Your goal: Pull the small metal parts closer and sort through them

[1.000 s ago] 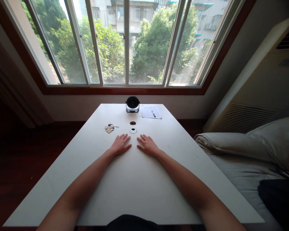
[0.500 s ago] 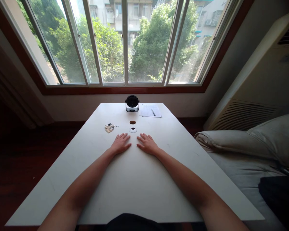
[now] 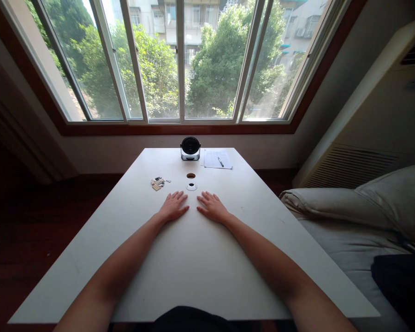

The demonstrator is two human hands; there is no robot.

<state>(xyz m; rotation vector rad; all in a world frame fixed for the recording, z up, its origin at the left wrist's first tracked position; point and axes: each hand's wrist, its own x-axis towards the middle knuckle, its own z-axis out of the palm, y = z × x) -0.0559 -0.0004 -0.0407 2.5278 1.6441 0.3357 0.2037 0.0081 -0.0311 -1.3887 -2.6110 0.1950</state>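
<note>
**White table by window, both hands flat**

Smooth matte white table (image 3: 193, 272) fills the centre of the frame, rectangular, near edge cut off by a dark shape at bottom centre. Left hand (image 3: 173, 207) lies palm down, fingers spread and straight, holding nothing, touching only the tabletop. Right hand (image 3: 212, 207) same: flat, fingers apart, empty, just beside the left with a narrow gap between. Just above the fingertips sits a small round white disc (image 3: 191, 186) with a dark centre; above that a brown round hole or cap (image 3: 191, 175), cannot tell which. Upper left of the hands: a cluster of small tan and dark pieces (image 3: 157, 183), too small to identify. Farther up, a round black fan (image 3: 190, 148) on a silver base, then a paper sheet (image 3: 217, 159) with a pen (image 3: 220, 162). Grey pillow (image 3: 363, 203) at right, partly cut off.
</note>
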